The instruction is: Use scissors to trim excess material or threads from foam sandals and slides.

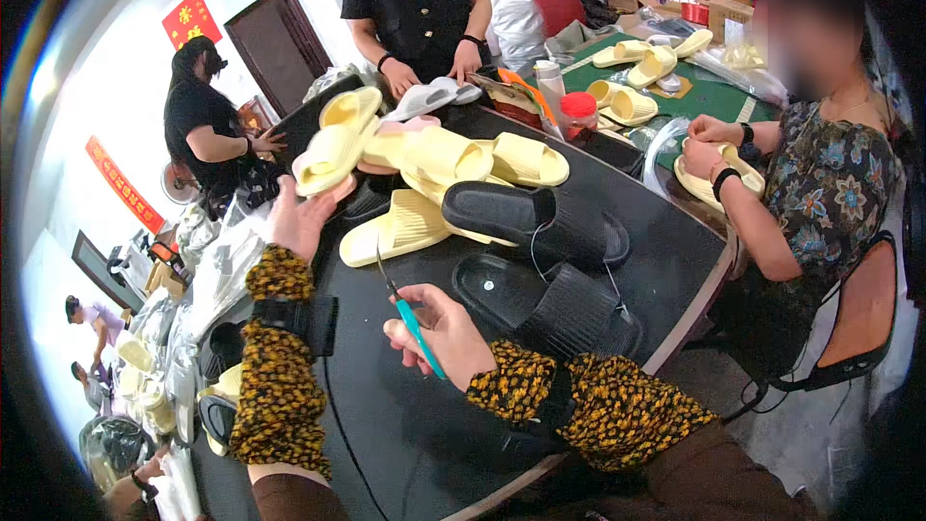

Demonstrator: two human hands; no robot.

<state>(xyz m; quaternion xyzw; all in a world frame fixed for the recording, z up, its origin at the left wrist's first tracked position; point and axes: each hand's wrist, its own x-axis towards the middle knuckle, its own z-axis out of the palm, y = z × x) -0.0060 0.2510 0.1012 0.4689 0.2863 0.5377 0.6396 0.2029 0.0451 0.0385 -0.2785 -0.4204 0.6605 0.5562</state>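
Yellow slide sandal [328, 156]: raised over the dark table [405, 425], pinched at its near end by left hand [304, 217]. Right hand [439, 333] grip closed around teal scissors [413, 323], lower right of sandal, blades aimed up-left.

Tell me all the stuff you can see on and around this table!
Yellow slides: a pile of several, pale yellow, middle of the dark table.
Black slides: two, black, on the table near the right hand.
Dark table: one, black, rounded edge, centre.
Green table: one, green, behind, with more yellow slides on it.
Red-lidded jar: one, far edge of the dark table.
Bags of slides: several, clear plastic, low on the left.
Other people: one in black standing at the far side, one seated on the right holding a yellow slide, others at left.
Left hand: one, its grip on a yellow slide, raised.
Right hand: one, holding teal-handled snips.
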